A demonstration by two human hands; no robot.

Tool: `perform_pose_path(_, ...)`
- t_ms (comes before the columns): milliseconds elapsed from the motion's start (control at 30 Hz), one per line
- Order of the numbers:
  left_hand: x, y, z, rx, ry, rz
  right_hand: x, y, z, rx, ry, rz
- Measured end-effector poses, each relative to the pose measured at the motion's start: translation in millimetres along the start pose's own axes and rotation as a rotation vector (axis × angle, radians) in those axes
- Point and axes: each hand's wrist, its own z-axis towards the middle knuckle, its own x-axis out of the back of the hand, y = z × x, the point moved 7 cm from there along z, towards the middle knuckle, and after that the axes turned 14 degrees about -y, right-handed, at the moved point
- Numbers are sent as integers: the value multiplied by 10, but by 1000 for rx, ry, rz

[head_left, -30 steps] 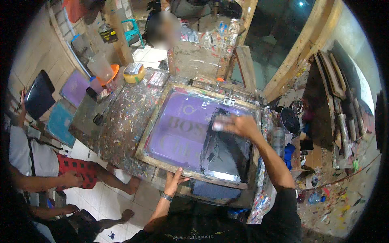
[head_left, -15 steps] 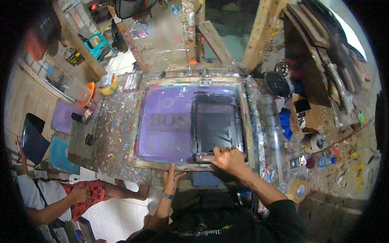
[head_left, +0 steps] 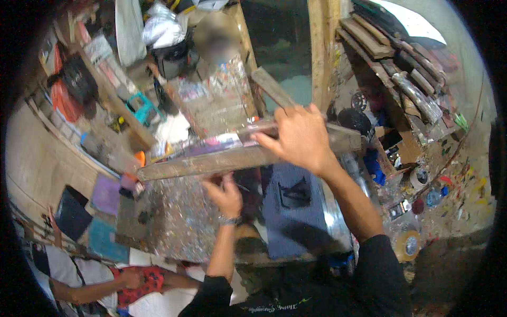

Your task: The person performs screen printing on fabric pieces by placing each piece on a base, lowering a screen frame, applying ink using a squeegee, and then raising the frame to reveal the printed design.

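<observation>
The wooden screen-printing frame is tilted up, its near rail raised over the worktable. My right hand is closed around the squeegee at the top of the frame, though the fingers hide most of the tool. Just under the raised rail, my left hand has its fingers apart and holds nothing that I can see; it is a little blurred. A blue-grey fabric piece lies flat below the frame, bearing a fresh-looking black printed shape.
At the left, another person in red patterned shorts sits near purple and teal panels. To the right are a roll of tape, a cardboard box and stacked wooden bars. The paint-spattered worktable extends leftward.
The frame has swung up from lying flat, uncovering the printed fabric. My right hand has risen with the squeegee, and my left hand has moved up beneath the near rail.
</observation>
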Motion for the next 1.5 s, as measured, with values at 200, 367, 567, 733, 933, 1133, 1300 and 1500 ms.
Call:
perform_pose_path(200, -1088, -1548, 414, 166, -726, 852, 117, 155, 808, 10, -198, 90)
perform_pose_path(367, -1018, -1083, 356, -219, -525, 726, 21, 277, 1157, -5, -258, 168)
perform_pose_path(567, 855, -760, -571, 367, 273, 170, 44, 464, 1450, -83, -322, 121)
perform_pose_path(733, 2860, -1006, -1380, 291, 718, 657, 56, 796, 1633, -74, -269, 64)
perform_pose_path(933, 2264, -833, -1613, 188, 685, 605, -111, 745, 1713, -67, -326, 16)
perform_pose_path(1133, -875, -301, -2092, -29, -950, 672, -57, 661, 1786, -68, -338, 46)
perform_pose_path(1300, -940, -422, -2196, -60, -953, 800, -10, 587, 1711, -106, -362, 54)
perform_pose_path(1500, -808, -263, -2193, -47, -902, 717, 64, 424, 1401, -109, -327, 69)
